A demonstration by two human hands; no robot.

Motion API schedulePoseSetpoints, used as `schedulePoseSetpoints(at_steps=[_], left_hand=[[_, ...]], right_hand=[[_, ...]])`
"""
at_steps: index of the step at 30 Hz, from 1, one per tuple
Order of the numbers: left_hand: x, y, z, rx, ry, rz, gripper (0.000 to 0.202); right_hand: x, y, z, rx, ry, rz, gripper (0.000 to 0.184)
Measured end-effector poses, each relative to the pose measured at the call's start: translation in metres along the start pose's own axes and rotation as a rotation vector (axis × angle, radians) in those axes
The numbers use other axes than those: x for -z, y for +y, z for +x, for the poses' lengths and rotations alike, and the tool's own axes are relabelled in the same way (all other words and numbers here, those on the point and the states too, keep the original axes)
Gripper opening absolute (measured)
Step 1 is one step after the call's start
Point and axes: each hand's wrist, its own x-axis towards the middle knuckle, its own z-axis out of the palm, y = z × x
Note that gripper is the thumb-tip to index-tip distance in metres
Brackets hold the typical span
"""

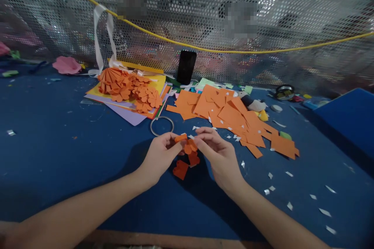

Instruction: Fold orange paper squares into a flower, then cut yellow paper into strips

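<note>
Between my hands is a small orange paper flower, cut with rounded petals. My left hand pinches its left side between thumb and fingers. My right hand has thumb and fingertips closed at the flower's right edge. Just below, a folded orange paper piece lies on the blue table, and another orange piece shows partly under the flower. A thin ring lies beyond my left hand.
Orange paper flowers are heaped on coloured sheets at the back left. Orange paper scraps spread at the back right, with white bits scattered nearby. A phone leans upright at the back. A blue board stands right, beneath a yellow cord.
</note>
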Motion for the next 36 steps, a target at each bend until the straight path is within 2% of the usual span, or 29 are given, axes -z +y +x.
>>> schedulePoseSetpoints(at_steps=[6,16,24,30,36], left_hand=[[-0.0036,0.0008,-0.0058,-0.010,-0.045,-0.047,0.022],[-0.0036,0.0032,-0.0056,-0.047,-0.056,-0.079,0.019],[-0.0027,0.0005,-0.0051,-0.084,-0.035,-0.047,0.014],[-0.0003,-0.0020,-0.0032,-0.029,0.028,-0.064,0.017],[-0.0026,-0.0007,-0.0034,-0.042,-0.028,-0.061,0.014]], right_hand=[[-0.0059,0.0046,-0.0018,-0.156,0.060,0.125,0.014],[-0.0074,-0.0013,-0.0018,-0.262,0.028,0.213,0.014],[-0.0074,-0.0013,-0.0017,-0.277,0.016,0.217,0.014],[-0.0066,0.0008,-0.0008,-0.245,0.042,0.253,0.013],[-0.0080,-0.0016,-0.0016,-0.255,0.020,0.220,0.014]])
